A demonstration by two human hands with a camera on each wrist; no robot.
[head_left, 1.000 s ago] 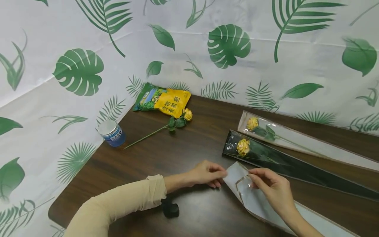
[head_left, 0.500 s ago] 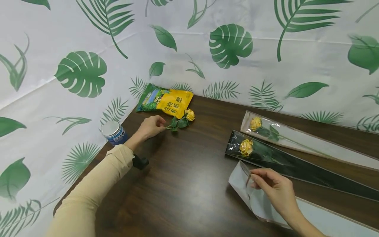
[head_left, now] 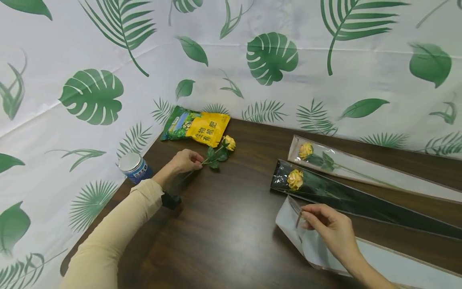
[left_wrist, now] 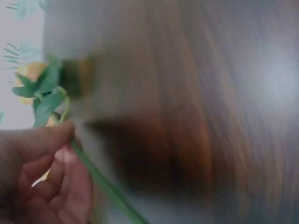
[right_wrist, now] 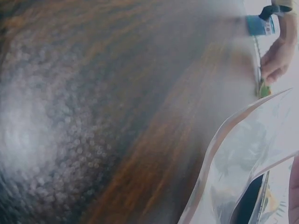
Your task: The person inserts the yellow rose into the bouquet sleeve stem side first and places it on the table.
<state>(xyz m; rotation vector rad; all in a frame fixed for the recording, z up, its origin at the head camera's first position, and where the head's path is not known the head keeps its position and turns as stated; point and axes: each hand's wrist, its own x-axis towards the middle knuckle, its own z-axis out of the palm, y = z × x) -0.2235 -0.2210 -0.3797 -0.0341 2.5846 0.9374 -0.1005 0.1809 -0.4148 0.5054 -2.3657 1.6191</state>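
A yellow rose [head_left: 229, 143] with green leaves lies at the back left, its long stem pinched between thumb and fingers of my left hand [head_left: 185, 161]. The left wrist view shows the green stem [left_wrist: 105, 184] crossing below the fingertips, with the blurred bloom beyond. At the right, my right hand [head_left: 332, 226] pinches the mouth edge of a white flower sleeve [head_left: 288, 221], whose end gapes and bends upward. In the right wrist view the clear, pink-edged sleeve [right_wrist: 238, 144] fills the lower right; only a sliver of the right hand shows.
Two sleeves with yellow roses, one black [head_left: 346, 202] and one white [head_left: 393, 174], lie behind the right hand. A blue can [head_left: 135, 167] stands at the left table edge. A yellow-green printed bag [head_left: 196, 125] rests by the back wall, close to the rose.
My left hand has let go of the sleeve's corner, moved left and back, and taken the rose's stem. My right hand stays on the sleeve, whose free end has curled.
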